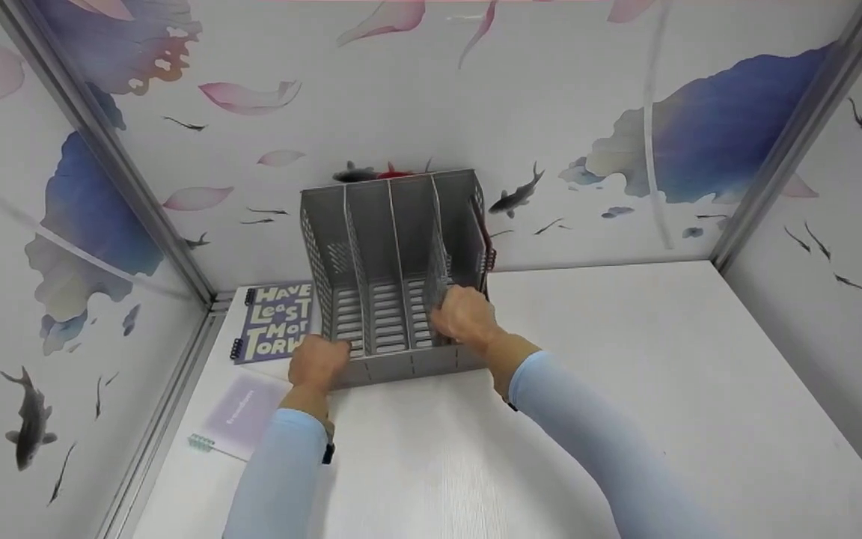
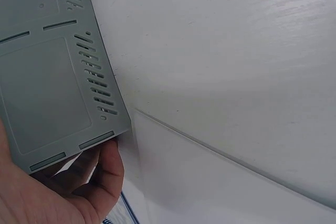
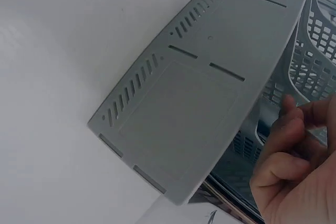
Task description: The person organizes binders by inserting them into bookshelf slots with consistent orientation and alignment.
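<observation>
A gray organizer [image 1: 417,243] stands by the table's [image 1: 663,389] back edge, its front's slanted slots showing only in the wrist views. It partly hides a blue notebook [image 1: 275,323] near the back left corner. The left hand [image 1: 319,362] grips the organizer's left front corner; the right hand [image 1: 467,316] pinches a divider [image 1: 440,258], fingertips hidden from the head view.

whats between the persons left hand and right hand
In the head view, the front part of the grey organizer lies between the left hand and the right hand.

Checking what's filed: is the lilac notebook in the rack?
No, the lilac notebook lies on the table, outside the rack.
</observation>
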Available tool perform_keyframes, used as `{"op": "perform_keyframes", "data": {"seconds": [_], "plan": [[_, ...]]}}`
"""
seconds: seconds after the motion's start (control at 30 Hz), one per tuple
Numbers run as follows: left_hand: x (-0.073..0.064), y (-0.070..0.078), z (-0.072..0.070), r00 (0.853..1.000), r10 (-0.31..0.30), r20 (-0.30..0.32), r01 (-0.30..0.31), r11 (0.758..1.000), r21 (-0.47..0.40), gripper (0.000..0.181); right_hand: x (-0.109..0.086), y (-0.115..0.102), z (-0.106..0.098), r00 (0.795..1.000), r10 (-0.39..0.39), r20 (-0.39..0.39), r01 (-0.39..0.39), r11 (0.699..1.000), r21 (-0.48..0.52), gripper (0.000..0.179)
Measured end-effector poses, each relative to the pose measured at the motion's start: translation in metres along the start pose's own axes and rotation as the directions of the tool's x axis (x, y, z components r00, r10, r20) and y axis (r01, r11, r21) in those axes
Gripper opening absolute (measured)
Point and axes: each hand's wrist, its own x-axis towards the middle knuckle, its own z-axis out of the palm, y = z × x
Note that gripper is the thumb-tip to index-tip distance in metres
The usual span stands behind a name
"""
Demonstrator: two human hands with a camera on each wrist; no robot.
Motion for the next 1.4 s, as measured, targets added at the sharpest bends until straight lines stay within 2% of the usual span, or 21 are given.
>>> {"op": "perform_keyframes", "data": {"seconds": [0.2, 0.37, 0.6, 0.87, 1.13, 1.4], "plan": [[0.000, -0.001, 0.000, 1.000, 0.014, -0.009, -0.014, 1.000, 0.001, 0.058, 0.002, 0.002, 0.002, 1.000, -0.022, 0.016, 0.021, 1.000, 0.021, 0.018], [0.000, -0.001, 0.002, 1.000, 0.006, 0.000, -0.006, 1.000, -0.005, 0.054, 0.010, 0.000, 0.004, 1.000, 0.028, -0.014, -0.027, 0.999, 0.037, 0.021], [-0.002, 0.001, 0.001, 1.000, 0.011, -0.010, -0.011, 1.000, -0.007, 0.053, 0.043, 0.015, 0.023, 0.996, 0.087, -0.035, -0.084, 0.992, 0.096, 0.023], [-0.002, 0.001, 0.001, 1.000, 0.010, -0.008, -0.010, 1.000, -0.015, 0.053, 0.018, -0.004, 0.011, 0.985, 0.131, -0.110, -0.113, 0.981, 0.155, 0.027], [-0.001, 0.003, 0.001, 1.000, 0.006, -0.013, -0.006, 1.000, -0.011, 0.050, 0.024, -0.007, 0.016, 0.974, 0.162, -0.159, -0.135, 0.977, 0.168, 0.027], [-0.001, -0.001, 0.001, 1.000, -0.005, -0.007, 0.005, 1.000, 0.010, 0.050, 0.026, -0.009, 0.019, 0.970, 0.181, -0.162, -0.155, 0.975, 0.157, 0.030]]}}
